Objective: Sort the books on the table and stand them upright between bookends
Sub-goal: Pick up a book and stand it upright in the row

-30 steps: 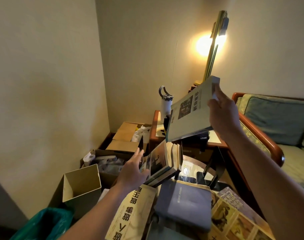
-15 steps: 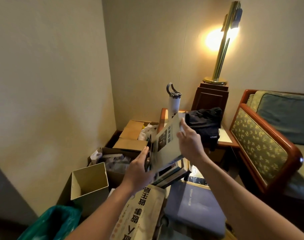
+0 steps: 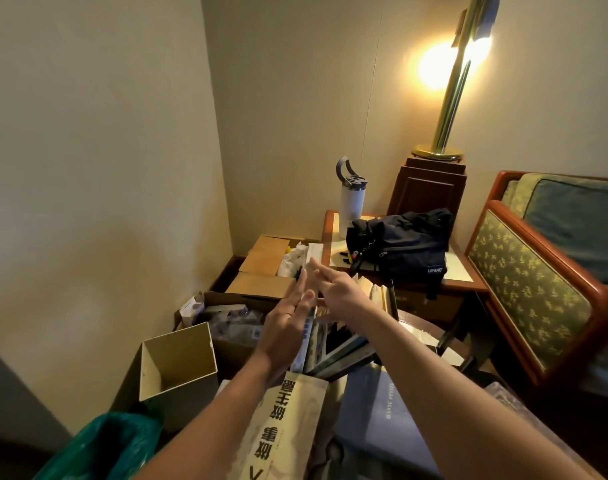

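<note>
- Between left hand (image 3: 284,329) and right hand (image 3: 342,293): upright books (image 3: 318,344); both hands flat, fingers straight, gripping nothing, left touching them.
- Left of left hand: open-topped cardboard box (image 3: 188,358).
- Beyond it: carton (image 3: 233,351) holding small packages.

Dim, warm light came from the brass lamp (image 3: 449,109), glaring on the wall (image 3: 430,65) behind it. Left of the lamp, straight lines bowed; below it, the right hand (image 3: 344,292) was blurred.
</note>
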Available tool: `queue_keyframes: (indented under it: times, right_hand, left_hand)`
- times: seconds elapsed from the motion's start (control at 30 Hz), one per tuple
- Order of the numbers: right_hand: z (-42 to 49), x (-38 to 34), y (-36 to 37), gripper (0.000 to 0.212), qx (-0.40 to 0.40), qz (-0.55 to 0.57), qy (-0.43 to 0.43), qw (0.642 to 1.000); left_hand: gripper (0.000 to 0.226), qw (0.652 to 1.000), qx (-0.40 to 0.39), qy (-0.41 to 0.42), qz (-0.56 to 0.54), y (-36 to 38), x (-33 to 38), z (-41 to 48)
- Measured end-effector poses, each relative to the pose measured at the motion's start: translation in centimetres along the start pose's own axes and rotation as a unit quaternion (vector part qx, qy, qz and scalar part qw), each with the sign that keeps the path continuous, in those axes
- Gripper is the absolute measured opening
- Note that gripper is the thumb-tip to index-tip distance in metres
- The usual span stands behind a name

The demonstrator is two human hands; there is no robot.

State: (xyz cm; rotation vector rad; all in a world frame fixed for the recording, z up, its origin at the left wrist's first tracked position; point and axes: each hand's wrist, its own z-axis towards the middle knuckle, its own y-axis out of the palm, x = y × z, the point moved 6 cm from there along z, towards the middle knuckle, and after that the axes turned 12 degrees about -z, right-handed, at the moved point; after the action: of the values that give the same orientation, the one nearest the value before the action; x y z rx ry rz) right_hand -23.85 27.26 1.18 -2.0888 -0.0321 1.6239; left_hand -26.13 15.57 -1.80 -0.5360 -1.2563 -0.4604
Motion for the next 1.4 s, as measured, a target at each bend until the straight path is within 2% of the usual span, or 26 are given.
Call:
queue_keyframes:
  times: [0.1, 0.17, 0.27, 0.33, 0.43, 0.57, 0.7, 0.8, 0.93, 1.13, 1.23, 1.4]
  right_hand:
    - [-0.3, -0.1, 0.6, 0.045, -0.033, 0.021, -0.016, 0.999]
    - [-0.7, 0.1, 0.0, 0.041, -0.004, 0.008, -0.025, 1.000]
    - [-2.8, 1.9, -2.8, 0.033, 0.144, -0.017, -0.044, 0.988]
    - [-5.5, 4.0, -5.0, 0.024, 0.268, -0.077, -0.039, 0.960]
    - [-8.2, 6.2, -5.6, 0.029, 0.339, -0.178, -0.033, 0.923]
    - [-9.3, 6.0, -3.4, 0.042, 0.349, -0.270, -0.043, 0.896]
    - [-10.3, 7.0, -1.9, 0.055, 0.354, -0.217, -0.044, 0.909]
    - [-9.9, 7.2, -0.9, 0.063, 0.350, -0.207, -0.082, 0.910]
    - [-9.1, 6.1, -0.2, 0.072, 0.340, -0.233, -0.125, 0.903]
    - [-6.3, 4.5, -0.4, 0.076, 0.320, -0.292, -0.174, 0.884]
    - [-4.5, 3.8, -1.4, 0.077, 0.312, -0.267, -0.154, 0.899]
    - [-1.7, 3.1, -3.1, 0.089, 0.252, -0.235, -0.046, 0.938]
  left_hand:
    - [0.039, 0.999, 0.019, -0.019, 0.028, -0.7, 0.1, 0.3]
    - [0.041, 0.999, 0.014, -0.031, 0.030, -1.0, 0.0, 0.6]
    - [0.045, 0.998, -0.004, -0.045, 0.040, -1.0, -0.4, 0.7]
    - [0.043, 0.998, -0.002, -0.044, 0.052, -1.1, -0.6, 0.7]
    - [0.043, 0.998, 0.014, -0.050, 0.035, -1.3, -1.0, 0.6]
    - [0.043, 0.997, 0.020, -0.070, 0.015, -1.4, -1.3, 0.4]
    - [0.045, 0.996, 0.022, -0.080, 0.015, -1.3, -1.4, 0.6]
    - [0.044, 0.996, 0.023, -0.087, 0.017, -1.2, -1.6, 0.5]
    - [0.046, 0.996, 0.018, -0.085, 0.037, -0.8, -1.5, 0.1]
    - [0.045, 0.996, 0.016, -0.086, 0.010, -0.8, -1.2, 0.1]
    - [0.044, 0.996, 0.012, -0.086, 0.013, -1.0, -1.3, 0.2]
    - [0.046, 0.996, -0.008, -0.080, 0.037, -0.9, -1.1, 0.6]
